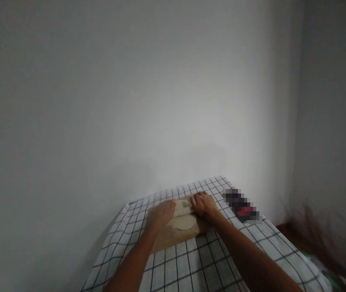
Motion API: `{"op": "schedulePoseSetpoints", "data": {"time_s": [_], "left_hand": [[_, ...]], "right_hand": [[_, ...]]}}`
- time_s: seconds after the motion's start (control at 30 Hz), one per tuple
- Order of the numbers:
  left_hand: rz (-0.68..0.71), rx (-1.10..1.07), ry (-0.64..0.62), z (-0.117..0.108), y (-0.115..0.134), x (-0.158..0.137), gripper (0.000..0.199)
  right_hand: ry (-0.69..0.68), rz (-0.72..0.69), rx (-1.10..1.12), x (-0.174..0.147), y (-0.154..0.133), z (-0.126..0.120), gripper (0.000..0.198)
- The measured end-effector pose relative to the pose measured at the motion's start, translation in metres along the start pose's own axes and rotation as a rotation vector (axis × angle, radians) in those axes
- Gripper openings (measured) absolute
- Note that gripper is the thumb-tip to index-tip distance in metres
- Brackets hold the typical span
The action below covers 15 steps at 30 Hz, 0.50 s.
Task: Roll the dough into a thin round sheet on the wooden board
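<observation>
A wooden board (173,240) lies on the table with a flat, pale sheet of dough (183,223) on it. Across the dough runs a pale band that looks like a rolling pin (182,211), its ends covered by my hands. My left hand (163,211), a little blurred, is closed over the left end. Over the right end my right hand (202,204) is curled, fingers bent downward. Both hands press low over the board, and the undersides of the fingers are hidden.
A white cloth with dark checked lines (176,267) covers the table. Right of the board lies a pixelated dark and red object (242,206). A pale wall (173,101) stands directly behind the table, and blurred items show on the floor at right.
</observation>
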<state>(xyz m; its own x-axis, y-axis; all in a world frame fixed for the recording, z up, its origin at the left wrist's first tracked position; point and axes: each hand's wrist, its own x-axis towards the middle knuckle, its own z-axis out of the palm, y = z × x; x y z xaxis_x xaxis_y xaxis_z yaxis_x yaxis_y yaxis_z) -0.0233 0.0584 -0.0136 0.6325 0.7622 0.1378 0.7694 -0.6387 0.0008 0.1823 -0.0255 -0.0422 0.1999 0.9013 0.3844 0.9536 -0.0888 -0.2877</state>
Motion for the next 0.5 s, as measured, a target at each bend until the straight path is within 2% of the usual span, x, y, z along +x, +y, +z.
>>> {"op": "schedulePoseSetpoints", "data": {"time_s": [0.23,0.33,0.5], "left_hand": [[-0.094,-0.027,-0.005,0.005,-0.01,0.046,0.052],[-0.11,-0.057,-0.001,0.009,-0.015,0.061,0.056],[-0.006,-0.132,0.083,0.017,-0.02,0.05,0.043]], "right_hand": [[0.044,0.065,-0.001,0.034,0.004,0.009,0.047],[0.034,0.01,-0.007,0.033,0.005,0.01,0.046],[0.027,-0.132,0.009,0.014,0.01,0.011,0.044]]}}
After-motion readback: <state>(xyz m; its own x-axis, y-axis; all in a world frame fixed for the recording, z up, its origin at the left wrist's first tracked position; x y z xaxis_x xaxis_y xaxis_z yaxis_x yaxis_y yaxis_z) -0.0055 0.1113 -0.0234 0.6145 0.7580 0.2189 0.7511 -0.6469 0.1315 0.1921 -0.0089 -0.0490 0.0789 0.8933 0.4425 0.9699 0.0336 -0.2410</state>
